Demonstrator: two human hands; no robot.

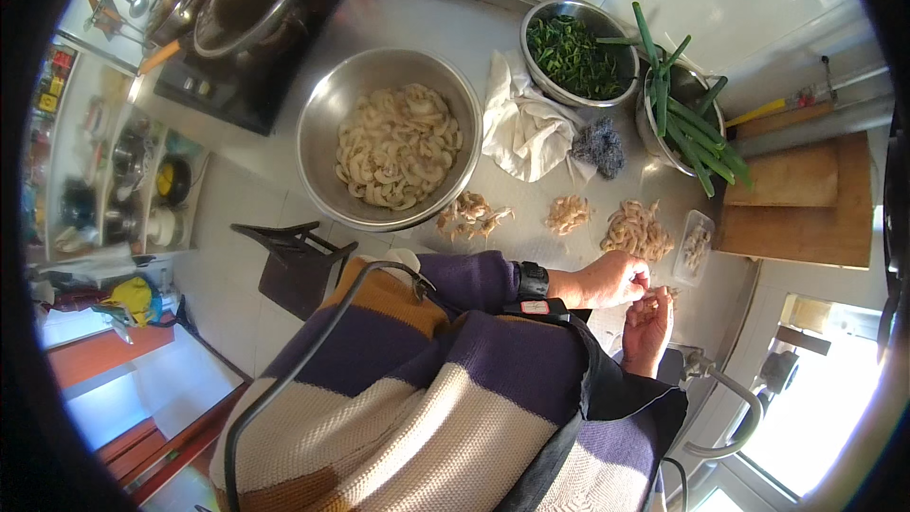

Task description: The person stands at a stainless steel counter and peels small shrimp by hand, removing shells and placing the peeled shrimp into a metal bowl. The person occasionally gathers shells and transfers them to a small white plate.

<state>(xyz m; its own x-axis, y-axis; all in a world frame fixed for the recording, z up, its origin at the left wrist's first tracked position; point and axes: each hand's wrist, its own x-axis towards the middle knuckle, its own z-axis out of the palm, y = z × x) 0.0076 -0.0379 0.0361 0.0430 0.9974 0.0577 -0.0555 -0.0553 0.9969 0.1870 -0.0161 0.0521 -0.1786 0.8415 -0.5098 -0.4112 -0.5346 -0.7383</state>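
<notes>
My left hand point(604, 283), with a black watch on its wrist, pinches at a small shrimp point(662, 292) over the counter's front edge. Close against it, my right hand point(648, 331) grips the same shrimp, and the fingers partly hide it. Just beyond the hands lies a pile of whole shrimp point(638, 230). A clear plastic tray point(702, 217) with small greyish pieces stands to its right. Further left are a smaller shrimp pile point(568, 214) and a heap that looks like heads and shells point(471, 215). A large steel bowl point(318, 135) holds many peeled shrimp point(400, 146).
Behind the piles lie a white cloth point(530, 139) and a dark scouring pad point(599, 147). Chopped greens fill a steel bowl point(534, 78); scallions point(693, 131) stick out of another. A lidded pan point(249, 0) sits on the black cooktop point(284, 78). A faucet point(746, 398) rises at right.
</notes>
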